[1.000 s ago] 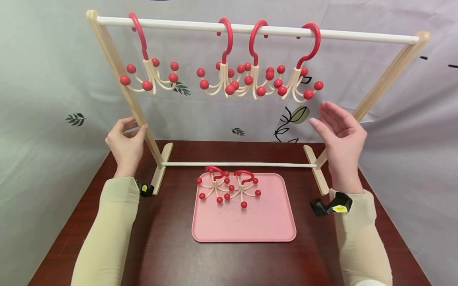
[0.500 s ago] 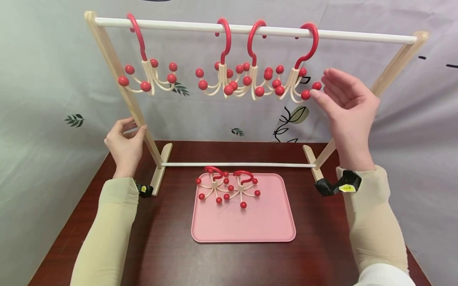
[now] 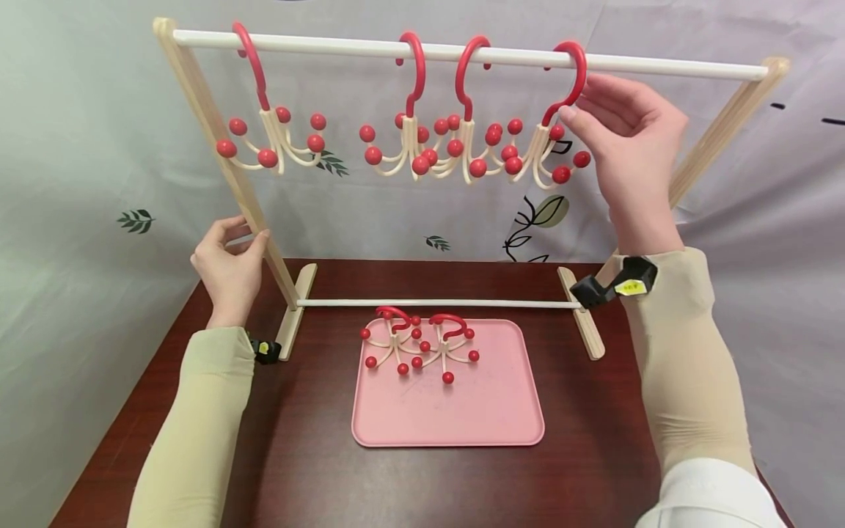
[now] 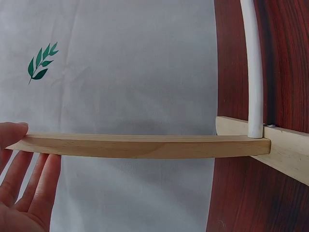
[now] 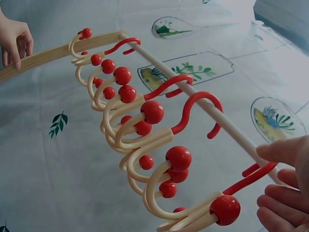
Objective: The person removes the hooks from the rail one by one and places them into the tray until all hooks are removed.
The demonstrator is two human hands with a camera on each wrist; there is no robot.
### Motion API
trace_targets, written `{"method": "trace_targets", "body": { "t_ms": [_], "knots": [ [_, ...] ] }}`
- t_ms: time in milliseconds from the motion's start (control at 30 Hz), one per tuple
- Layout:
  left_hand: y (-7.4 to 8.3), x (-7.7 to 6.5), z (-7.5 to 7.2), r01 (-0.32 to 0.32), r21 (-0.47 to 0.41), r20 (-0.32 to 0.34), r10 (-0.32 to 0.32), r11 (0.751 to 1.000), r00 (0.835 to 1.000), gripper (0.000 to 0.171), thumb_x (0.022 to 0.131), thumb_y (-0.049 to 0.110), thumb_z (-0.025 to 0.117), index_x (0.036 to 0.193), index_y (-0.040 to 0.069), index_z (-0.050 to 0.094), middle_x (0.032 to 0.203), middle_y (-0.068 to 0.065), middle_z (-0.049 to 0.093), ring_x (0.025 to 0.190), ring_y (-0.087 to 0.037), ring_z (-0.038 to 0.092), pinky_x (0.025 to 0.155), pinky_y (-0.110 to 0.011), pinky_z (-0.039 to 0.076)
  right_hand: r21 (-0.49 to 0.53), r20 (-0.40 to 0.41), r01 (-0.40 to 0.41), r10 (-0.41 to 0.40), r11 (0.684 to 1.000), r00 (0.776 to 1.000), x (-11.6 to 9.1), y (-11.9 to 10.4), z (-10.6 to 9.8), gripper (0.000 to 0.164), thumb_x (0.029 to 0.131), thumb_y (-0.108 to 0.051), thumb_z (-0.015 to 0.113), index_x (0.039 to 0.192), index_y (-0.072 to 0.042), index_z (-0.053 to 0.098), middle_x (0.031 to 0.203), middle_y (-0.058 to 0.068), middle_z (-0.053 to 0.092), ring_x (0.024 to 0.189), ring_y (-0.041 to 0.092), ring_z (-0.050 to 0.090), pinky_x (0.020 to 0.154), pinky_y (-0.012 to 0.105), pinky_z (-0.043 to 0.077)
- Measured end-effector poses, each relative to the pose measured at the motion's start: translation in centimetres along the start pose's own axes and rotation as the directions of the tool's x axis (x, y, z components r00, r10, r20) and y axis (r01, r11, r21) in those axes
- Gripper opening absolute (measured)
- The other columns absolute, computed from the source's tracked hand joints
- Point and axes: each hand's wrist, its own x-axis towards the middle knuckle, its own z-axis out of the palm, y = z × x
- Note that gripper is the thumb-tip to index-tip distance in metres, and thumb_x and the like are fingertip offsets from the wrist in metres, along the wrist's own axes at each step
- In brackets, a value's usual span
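Observation:
Several octopus-style hangers with red hooks and red-tipped cream arms hang from the white top rod [image 3: 317,45] of a wooden rack. In the head view my left hand [image 3: 231,268] holds the rack's left post [image 3: 247,198], thumb on one side and fingers on the other; the left wrist view shows the same grip on the post [image 4: 145,146]. Up at the right, my right hand [image 3: 637,147] is around the rightmost hanger [image 3: 538,150]. Its thumb is at the red neck, and in the right wrist view a gap shows between thumb and hook [image 5: 248,180].
A pink tray [image 3: 462,418] on the dark red table [image 3: 317,469] bears two more such hangers [image 3: 394,341], lying close together. The rack's lower white bar [image 3: 436,303] runs behind the tray. A printed cloth [image 3: 370,220] hangs behind.
My right hand has risen from below the rightmost hanger, past its red balls, to its hook's neck. The left hand stays on the post, and the hangers keep their places.

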Motion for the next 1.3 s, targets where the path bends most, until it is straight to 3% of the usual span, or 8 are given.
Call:
{"method": "trace_targets", "body": {
  "t_ms": [300,600,1300],
  "knots": [
    [0.0,-0.1,0.0,-0.014,0.002,-0.004,0.014,1.0,1.0,0.03,0.089,0.023,0.081,0.118,0.017,0.076,0.108,-0.003,0.075,0.087,-0.009,0.073,0.077,-0.023,0.059,-0.05,-0.015,-0.01,0.01,0.999,1.0,1.0,0.6,0.0,0.035,0.075,-0.007,0.092,0.107,-0.006,0.08,0.106,0.009,0.076,0.099,0.018,0.072,0.095,0.025,0.052],
    [0.0,-0.1,0.0,-0.013,-0.007,-0.002,0.013,1.0,1.0,0.03,0.089,0.023,0.081,0.118,0.017,0.076,0.107,-0.003,0.075,0.086,-0.009,0.072,0.077,-0.023,0.059,-0.006,-0.033,-0.004,0.004,1.0,0.999,1.1,0.6,0.2,0.031,0.075,-0.005,0.091,0.104,0.0,0.079,0.1,0.012,0.075,0.089,0.02,0.073,0.083,0.025,0.058],
    [0.0,0.0,0.0,-0.025,-0.001,0.003,0.025,1.0,1.0,0.03,0.09,0.025,0.08,0.118,0.017,0.076,0.108,-0.002,0.075,0.09,-0.012,0.073,0.079,-0.024,0.059,-0.019,-0.054,-0.013,0.012,1.0,0.998,1.0,0.2,0.5,0.025,0.078,-0.004,0.089,0.101,-0.001,0.079,0.094,0.013,0.075,0.084,0.022,0.072,0.076,0.023,0.058]
  ]
}}
